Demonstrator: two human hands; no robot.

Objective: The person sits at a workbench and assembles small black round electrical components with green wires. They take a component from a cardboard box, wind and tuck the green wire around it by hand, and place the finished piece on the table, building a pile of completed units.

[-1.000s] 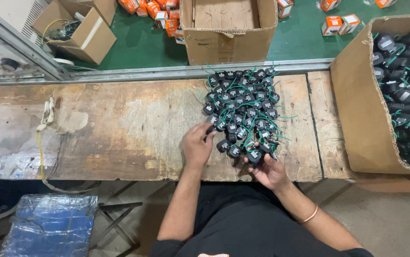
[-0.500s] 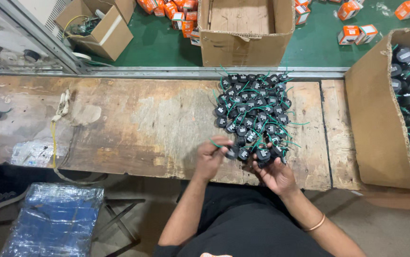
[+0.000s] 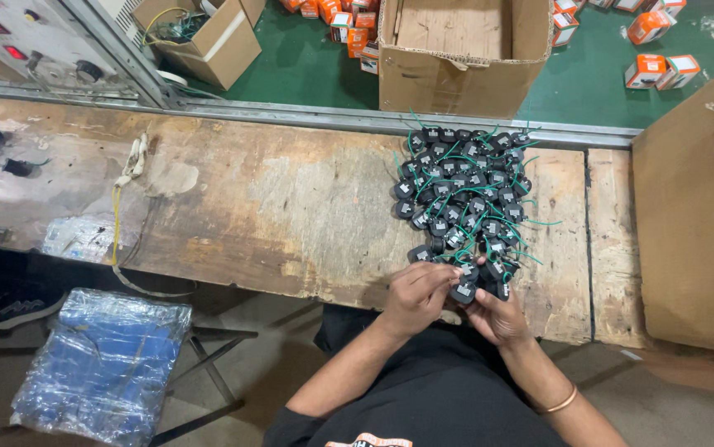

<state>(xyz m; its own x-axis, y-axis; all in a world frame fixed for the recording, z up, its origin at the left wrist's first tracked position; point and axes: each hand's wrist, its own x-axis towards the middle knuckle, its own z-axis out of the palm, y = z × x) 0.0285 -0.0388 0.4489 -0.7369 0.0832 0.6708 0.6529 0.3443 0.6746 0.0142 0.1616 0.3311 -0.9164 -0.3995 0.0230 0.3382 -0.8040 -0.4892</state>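
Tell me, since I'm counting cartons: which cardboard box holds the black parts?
The large cardboard box at the bench's right end; black parts show inside it. The box beyond the bench looks empty.

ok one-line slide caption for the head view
Both hands, left hand and right hand, hold one small black part at the near edge of a green-wired pile on a worn wooden bench.
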